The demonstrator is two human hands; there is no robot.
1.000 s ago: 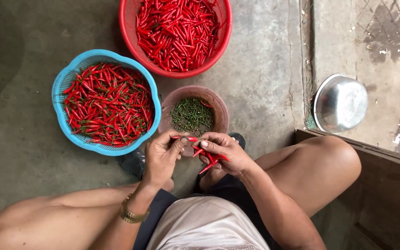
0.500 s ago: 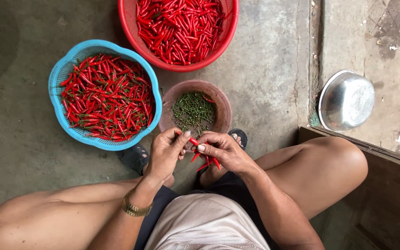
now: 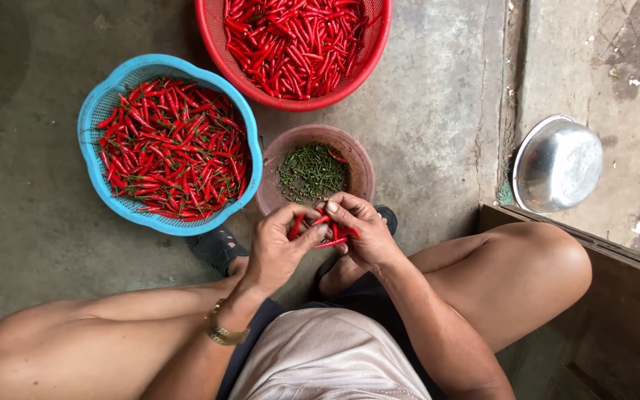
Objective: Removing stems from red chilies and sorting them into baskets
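Both hands meet just in front of the small round brownish-pink plastic bowl [image 3: 357, 159], which holds a heap of thin green chilli stems [image 3: 310, 172]. The right hand [image 3: 361, 235] is closed around a small bunch of slim red chilli peppers [image 3: 332, 231], and the left hand [image 3: 275, 248], with a gold-coloured watch band [image 3: 224, 331] at its wrist, pinches the end of one pepper of that bunch between thumb and fingertips; the two hands touch each other over the near rim of the bowl. To the left of the bowl, just beside it, stands a light-blue plastic basket [image 3: 90, 133] filled in a fairly even layer with red chillies, and beyond the bowl stands a red round plastic basket [image 3: 212, 30] heaped with more red chillies, its far side cut off by the picture edge. Judging by the stem pile and the two full baskets, a good share of the stemming appears done, yet much seems left; which basket holds the finished peppers I cannot tell. Well to the right of the bowl, an upturned shiny metal bowl [image 3: 557, 164] lies on the concrete floor [image 3: 424, 118].
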